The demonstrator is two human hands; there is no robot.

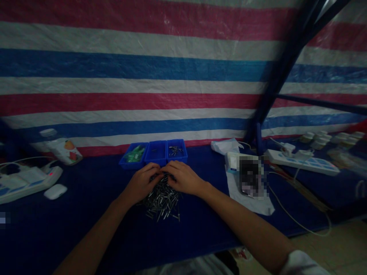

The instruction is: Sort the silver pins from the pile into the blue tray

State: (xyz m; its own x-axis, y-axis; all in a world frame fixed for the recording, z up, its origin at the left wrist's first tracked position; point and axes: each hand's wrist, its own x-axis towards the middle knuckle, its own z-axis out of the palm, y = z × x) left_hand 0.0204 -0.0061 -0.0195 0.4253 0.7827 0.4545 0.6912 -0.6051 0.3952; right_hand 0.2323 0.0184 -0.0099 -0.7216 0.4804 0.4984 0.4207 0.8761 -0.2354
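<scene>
Steel pins (163,198) mostly lie heaped; few reached our blue trays (154,152). Left hand (142,182) and right hand (183,178) pinch some, fingers together.

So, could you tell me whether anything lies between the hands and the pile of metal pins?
Nothing visible does. The left hand and right hand already rest on the far edge of the pile of pins, just before the blue trays.
</scene>
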